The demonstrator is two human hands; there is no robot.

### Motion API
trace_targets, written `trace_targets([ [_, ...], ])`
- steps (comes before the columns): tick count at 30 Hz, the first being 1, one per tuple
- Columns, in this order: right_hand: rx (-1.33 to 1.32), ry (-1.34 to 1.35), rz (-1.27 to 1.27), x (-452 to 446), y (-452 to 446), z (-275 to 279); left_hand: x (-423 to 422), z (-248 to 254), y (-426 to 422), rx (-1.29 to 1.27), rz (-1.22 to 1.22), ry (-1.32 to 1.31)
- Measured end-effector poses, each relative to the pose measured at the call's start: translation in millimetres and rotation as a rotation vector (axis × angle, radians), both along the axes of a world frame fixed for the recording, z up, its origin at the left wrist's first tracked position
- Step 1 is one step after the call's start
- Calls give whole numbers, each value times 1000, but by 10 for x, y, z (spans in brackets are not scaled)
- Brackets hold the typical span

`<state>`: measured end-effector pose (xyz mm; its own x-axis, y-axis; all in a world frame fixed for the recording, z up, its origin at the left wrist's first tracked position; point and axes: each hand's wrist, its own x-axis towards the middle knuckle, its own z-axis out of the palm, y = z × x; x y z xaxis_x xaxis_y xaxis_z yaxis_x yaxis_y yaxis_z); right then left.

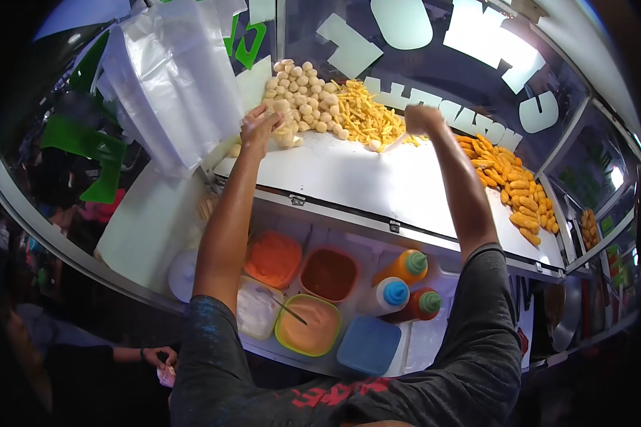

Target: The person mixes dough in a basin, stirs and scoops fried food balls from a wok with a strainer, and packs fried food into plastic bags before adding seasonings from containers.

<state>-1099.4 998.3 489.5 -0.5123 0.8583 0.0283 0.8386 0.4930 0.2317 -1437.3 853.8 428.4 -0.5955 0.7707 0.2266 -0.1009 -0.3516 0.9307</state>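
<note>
My left hand (262,127) is closed on the top of a clear plastic bag (287,133) with pale round balls inside, low over the white counter. Behind the bag lies a heap of pale balls (303,89). Over the right end of the yellow fries heap (367,114), my right hand (423,119) is closed round a thin pale utensil (399,141). Its lower end reaches down to the counter beside the fries and a single ball. The utensil's exact shape is hard to make out.
Orange-brown fried pieces (518,188) lie at the right. Sauce tubs (308,325) and squeeze bottles (394,292) stand below the counter's front edge (349,213). Clear bags (171,78) hang at upper left. Another person's hand (162,357) shows at lower left. Glass panels surround the counter.
</note>
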Motion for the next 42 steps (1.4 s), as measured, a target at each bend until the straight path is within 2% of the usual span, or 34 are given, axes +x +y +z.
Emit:
trace_targets([
  [1,44,94,-46,39,-21,-258,31,-10,-5,-33,-14,14],
  [2,151,106,32,72,111,-492,49,-9,-10,-64,-24,29],
  [3,85,234,61,28,-24,-407,42,10,-14,-95,-29,49],
  [5,114,375,104,-63,-198,-180,75,42,-49,-105,-28,46],
  [9,26,236,53,-191,-132,-110,-22,-43,-33,-143,-20,54],
  [11,25,175,-17,-371,-126,-294,-23,-48,-51,-142,-20,57],
  [13,58,218,54,-585,67,-702,-8,-68,-71,-135,-25,68],
  [14,38,314,93,-680,17,-716,-7,-77,-77,-131,-31,82],
  [15,21,410,135,-789,-43,-681,-9,-52,-82,-123,-35,96],
  [18,-45,237,150,-969,-166,-479,-17,-34,-146,-68,-42,48],
  [21,-49,457,292,-1145,-516,-382,-18,-16,-161,-75,-67,-28],
  [23,68,745,788,-1370,-555,-480,14,22,-146,-88,-86,-26],
  [25,30,645,889,-1552,-814,-273,69,79,-170,-109,-101,-14],
  [26,104,698,922,-1703,-700,-360,105,119,-199,-123,-106,-5],
  [29,146,508,801,-1801,-708,-136,81,94,-217,-98,-110,-3],
  [30,111,552,798,-1831,-706,-105,86,114,-245,-77,-111,-8],
  [33,120,687,925,-1838,-747,-6,230,98,-417,34,218,122],
  [35,95,751,945,-1776,-929,86,373,115,-623,88,228,443],
  [36,78,775,969,-1732,-1025,148,472,-131,-570,-124,565,681],
  [37,59,799,990,-1690,-1129,202,586,-231,-626,-180,537,646],
  [39,39,817,1043,-1572,-1362,320,924,-129,-829,-186,506,640],
  [42,58,778,1105,-1270,-1788,524,1169,-19,-1087,191,356,414],
])
